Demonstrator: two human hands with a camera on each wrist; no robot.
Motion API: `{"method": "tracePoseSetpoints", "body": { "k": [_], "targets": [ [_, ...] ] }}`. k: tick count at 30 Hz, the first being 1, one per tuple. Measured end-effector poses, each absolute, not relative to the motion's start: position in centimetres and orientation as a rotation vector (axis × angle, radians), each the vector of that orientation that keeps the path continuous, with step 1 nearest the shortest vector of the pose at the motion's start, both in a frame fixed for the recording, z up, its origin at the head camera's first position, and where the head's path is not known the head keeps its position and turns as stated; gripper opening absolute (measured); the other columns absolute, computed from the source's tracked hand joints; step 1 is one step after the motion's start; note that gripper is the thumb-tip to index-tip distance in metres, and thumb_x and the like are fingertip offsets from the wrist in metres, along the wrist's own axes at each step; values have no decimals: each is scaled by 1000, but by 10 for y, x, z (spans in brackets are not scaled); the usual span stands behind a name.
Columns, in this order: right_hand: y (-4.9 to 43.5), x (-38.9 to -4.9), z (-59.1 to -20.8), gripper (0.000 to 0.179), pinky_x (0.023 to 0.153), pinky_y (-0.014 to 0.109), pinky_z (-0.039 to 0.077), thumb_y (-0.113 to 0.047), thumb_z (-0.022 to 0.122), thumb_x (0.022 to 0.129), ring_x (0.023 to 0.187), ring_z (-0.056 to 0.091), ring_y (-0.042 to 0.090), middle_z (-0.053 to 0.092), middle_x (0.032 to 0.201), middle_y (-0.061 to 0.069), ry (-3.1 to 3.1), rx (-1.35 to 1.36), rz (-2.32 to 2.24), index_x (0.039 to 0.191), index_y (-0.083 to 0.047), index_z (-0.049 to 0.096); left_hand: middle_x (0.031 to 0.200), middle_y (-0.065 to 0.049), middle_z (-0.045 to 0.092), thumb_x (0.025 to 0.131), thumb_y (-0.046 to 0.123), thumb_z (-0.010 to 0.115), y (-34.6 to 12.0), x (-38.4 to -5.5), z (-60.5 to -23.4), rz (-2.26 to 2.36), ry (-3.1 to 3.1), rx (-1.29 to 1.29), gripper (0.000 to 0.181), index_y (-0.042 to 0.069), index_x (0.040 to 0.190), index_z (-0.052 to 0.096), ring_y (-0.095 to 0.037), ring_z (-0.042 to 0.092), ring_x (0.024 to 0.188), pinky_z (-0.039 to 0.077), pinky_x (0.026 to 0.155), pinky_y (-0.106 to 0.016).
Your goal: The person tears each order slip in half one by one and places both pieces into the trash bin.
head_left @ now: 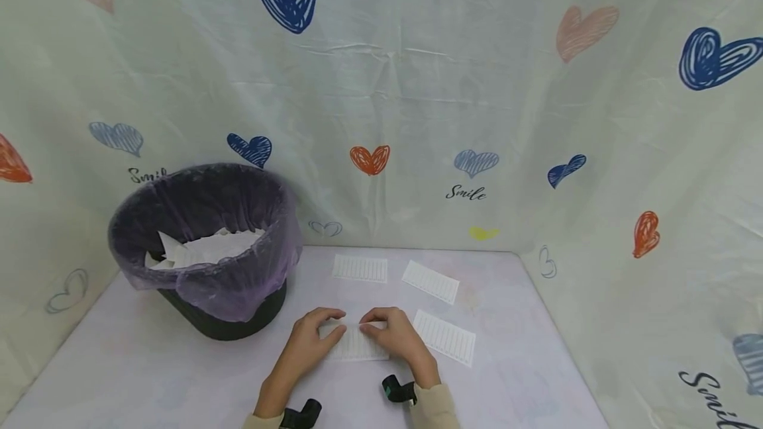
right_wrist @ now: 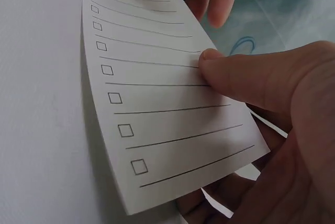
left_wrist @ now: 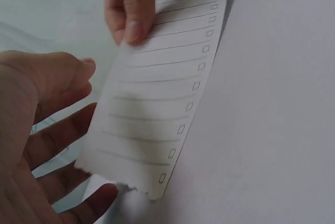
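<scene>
A white lined checklist sheet (head_left: 356,345) with a column of small boxes lies between the two hands. My right hand (head_left: 398,336) pinches its far edge, thumb on top and fingers underneath, as the right wrist view shows of the sheet (right_wrist: 157,85). My left hand (head_left: 310,341) is at the sheet's other end. In the left wrist view, the thumb and fingers of the left hand (left_wrist: 39,130) are spread apart beside the sheet's ragged, torn short end (left_wrist: 128,182). The sheet bends slightly along its length.
Three similar sheets lie on the white table: one at the back (head_left: 360,269), one back right (head_left: 430,281), one right (head_left: 445,337). A dark bin (head_left: 223,323) with a purple liner (head_left: 262,263) stands left, holding white paper (head_left: 214,248). A heart-printed curtain (head_left: 417,118) surrounds the table.
</scene>
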State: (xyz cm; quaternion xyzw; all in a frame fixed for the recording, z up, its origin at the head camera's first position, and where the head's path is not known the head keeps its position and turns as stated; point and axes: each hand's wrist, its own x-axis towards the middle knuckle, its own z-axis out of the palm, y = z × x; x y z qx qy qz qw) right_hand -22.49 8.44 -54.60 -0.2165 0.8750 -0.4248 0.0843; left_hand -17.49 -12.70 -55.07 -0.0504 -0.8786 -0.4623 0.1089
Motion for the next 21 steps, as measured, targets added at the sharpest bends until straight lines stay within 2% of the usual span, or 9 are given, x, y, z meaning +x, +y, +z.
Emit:
{"method": "tracePoseSetpoints", "body": {
  "k": [6,11,21],
  "targets": [
    [82,-224,-544,12,93,37,55,-27,72,97,104,70,17,78,102,-4,2604,-713,-1283,97,-18,80,108,2,74,89,12,81,-118,-175,-551,-1390,-2579,-146,15,16,103,78,-22,70,101,56,91,-44],
    [79,-224,-543,12,91,34,55,-28,73,97,101,71,13,78,101,-4,2603,-737,-1298,97,-18,80,102,0,77,92,13,77,-116,-173,-551,-1395,-2615,-112,7,14,98,78,-26,72,104,55,94,-49],
    [80,-225,-547,10,88,34,56,-26,73,97,100,71,12,78,100,-5,2598,-714,-1307,100,-18,79,102,-5,78,94,11,75,-113,-172,-552,-1390,-2643,-102,5,10,96,78,-30,73,105,55,95,-50]
  ]
}}
